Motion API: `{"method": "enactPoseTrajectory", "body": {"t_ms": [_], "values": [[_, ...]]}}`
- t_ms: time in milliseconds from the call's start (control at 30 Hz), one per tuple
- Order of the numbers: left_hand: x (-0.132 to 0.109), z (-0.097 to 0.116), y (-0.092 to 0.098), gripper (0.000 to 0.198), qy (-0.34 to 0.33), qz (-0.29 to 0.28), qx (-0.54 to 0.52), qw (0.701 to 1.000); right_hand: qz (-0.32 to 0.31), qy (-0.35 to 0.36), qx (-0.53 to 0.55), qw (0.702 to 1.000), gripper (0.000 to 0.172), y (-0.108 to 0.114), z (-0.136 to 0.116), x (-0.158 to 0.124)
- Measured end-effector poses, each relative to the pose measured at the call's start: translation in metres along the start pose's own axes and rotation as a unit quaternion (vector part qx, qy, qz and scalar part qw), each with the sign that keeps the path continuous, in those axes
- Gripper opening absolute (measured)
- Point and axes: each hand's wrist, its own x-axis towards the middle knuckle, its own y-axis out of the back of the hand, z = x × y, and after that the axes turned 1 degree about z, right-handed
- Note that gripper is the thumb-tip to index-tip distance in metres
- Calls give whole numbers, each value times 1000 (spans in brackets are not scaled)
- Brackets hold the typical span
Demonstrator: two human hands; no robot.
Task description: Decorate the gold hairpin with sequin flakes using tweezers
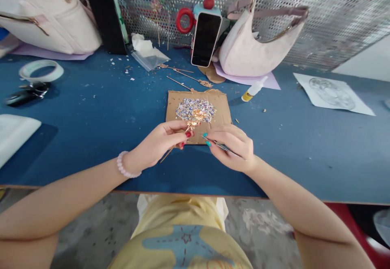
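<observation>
My left hand (166,141) pinches a gold hair stick (195,118) just below its ornate flower-like head, and the thin shaft slants down toward me. In my right hand (233,145) are slim metal tweezers (224,146), tips pointing left toward the ornament and a little apart from it. Both hands are over the near part of a cardboard piece (222,116). On that cardboard lies a pile of tiny blue, white and purple chips (189,107), partly hidden behind the gold head.
More gold hair sticks (204,83) lie beyond the cardboard. A small glue bottle (253,90) is to the right, near a printed sheet (330,92). A phone (207,39) and a white handbag (262,47) stand at the back. Tape (41,70) sits at left.
</observation>
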Motion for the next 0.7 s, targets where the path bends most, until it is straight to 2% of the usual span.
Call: {"method": "enactPoseTrajectory", "body": {"t_ms": [133, 333, 700], "values": [[0, -1, 1, 27, -8, -7, 5, 1000, 3, -1, 1, 1000, 11, 0, 0, 0], [-1, -5, 2, 32, -31, -20, 27, 999, -10, -4, 28, 1000, 18, -1, -3, -1], [-13, 13, -6, 20, -98, -47, 69, 992, 16, 21, 23, 999, 11, -1, -6, 0]]}}
